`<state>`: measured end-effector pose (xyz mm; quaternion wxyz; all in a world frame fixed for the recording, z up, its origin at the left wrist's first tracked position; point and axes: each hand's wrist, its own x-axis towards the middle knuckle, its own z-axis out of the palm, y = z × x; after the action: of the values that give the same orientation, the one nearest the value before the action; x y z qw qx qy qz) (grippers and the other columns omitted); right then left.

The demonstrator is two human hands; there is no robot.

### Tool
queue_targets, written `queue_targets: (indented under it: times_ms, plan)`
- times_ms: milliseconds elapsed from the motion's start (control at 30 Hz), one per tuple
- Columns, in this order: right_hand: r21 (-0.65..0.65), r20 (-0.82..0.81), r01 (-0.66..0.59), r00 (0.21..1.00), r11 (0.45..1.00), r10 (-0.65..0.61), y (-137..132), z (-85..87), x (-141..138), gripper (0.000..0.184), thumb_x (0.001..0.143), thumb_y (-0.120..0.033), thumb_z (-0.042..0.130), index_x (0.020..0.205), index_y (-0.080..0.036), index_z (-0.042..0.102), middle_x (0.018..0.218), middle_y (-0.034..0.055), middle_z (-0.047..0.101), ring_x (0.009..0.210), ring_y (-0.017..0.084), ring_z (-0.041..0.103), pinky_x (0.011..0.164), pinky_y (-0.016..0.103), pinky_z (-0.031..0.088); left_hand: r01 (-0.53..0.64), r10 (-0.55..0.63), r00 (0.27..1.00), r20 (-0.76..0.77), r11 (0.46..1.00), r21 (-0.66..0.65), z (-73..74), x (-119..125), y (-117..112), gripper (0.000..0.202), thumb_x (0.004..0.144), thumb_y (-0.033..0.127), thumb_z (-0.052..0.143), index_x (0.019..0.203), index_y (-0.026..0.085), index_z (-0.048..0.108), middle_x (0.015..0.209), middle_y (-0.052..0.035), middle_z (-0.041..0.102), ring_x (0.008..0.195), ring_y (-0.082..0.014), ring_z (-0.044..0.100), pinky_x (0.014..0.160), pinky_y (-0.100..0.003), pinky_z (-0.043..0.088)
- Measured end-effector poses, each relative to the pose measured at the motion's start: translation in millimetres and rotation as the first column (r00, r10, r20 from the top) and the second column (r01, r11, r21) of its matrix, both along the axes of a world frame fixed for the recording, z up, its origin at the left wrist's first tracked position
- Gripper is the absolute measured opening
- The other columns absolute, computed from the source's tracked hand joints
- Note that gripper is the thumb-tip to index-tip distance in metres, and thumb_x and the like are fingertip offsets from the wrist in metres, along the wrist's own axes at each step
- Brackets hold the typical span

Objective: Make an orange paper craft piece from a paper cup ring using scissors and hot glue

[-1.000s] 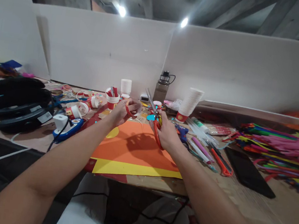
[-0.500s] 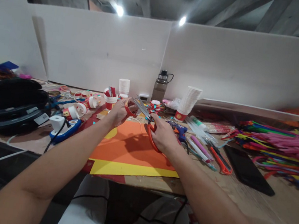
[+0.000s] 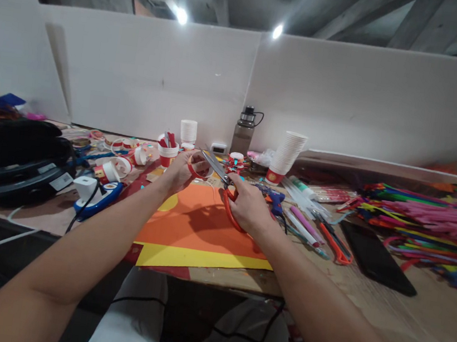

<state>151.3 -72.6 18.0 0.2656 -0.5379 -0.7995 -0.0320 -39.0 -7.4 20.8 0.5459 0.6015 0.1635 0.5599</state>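
Note:
My left hand is closed on a red-and-white paper cup ring, a cut piece with its round opening facing me. In my right hand is a pair of scissors with orange-red handles. The scissor blades point up and left, close beside the ring; whether they touch it I cannot tell. Below both hands lies an orange sheet on top of a yellow sheet. A yellow paper circle rests on the orange sheet near my left forearm.
Stacked paper cups and a water bottle stand at the back. Right of the sheets are a blue glue gun, markers, a black phone and colourful pipe cleaners. At left sit black headphones and a blue power strip.
The ring has turned slightly in my left hand, and its opening shows more. The scissor blades look closer together now. The whole view has shifted a little.

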Motion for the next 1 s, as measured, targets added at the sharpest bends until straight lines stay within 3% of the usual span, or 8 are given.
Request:
queue_targets:
  times_ms: [333, 700, 1000]
  plan:
    - [0.014, 0.009, -0.004, 1.000, 1.000, 0.004, -0.8, 0.3, 0.3, 0.045, 0.090, -0.036, 0.051, 0.132, -0.021, 0.056, 0.103, 0.0101, 0.074, 0.085, 0.024, 0.066, 0.067, 0.029, 0.039, 0.026, -0.026, 1.000, -0.018, 1.000, -0.002, 2.6, -3.3, -0.4, 0.036, 0.062, 0.039, 0.085, 0.067, 0.012, 0.062, 0.056, 0.0008, 0.054, 0.051, -0.0084, 0.049, 0.049, -0.022, 0.039]
    - [0.022, 0.025, -0.006, 1.000, 1.000, 0.006, 0.6, -2.2, 1.5, 0.045, 0.090, -0.036, 0.051, 0.132, -0.019, 0.056, 0.100, 0.0112, 0.074, 0.084, 0.025, 0.067, 0.067, 0.030, 0.040, 0.067, -0.066, 0.997, -0.033, 0.998, 0.018, 4.4, -4.8, -0.7, 0.034, 0.067, 0.038, 0.082, 0.063, 0.012, 0.060, 0.053, 0.0023, 0.048, 0.049, -0.0070, 0.046, 0.048, -0.022, 0.034]
    - [0.010, -0.013, -0.035, 0.999, 0.999, 0.035, 0.9, -1.1, 1.4, 0.045, 0.089, -0.034, 0.052, 0.131, -0.018, 0.057, 0.100, 0.0107, 0.074, 0.083, 0.023, 0.065, 0.068, 0.028, 0.041, 0.096, -0.095, 0.995, -0.043, 0.995, 0.033, 4.2, -5.7, -0.9, 0.036, 0.070, 0.038, 0.080, 0.061, 0.012, 0.058, 0.055, 0.0012, 0.049, 0.050, -0.0080, 0.047, 0.049, -0.023, 0.038]
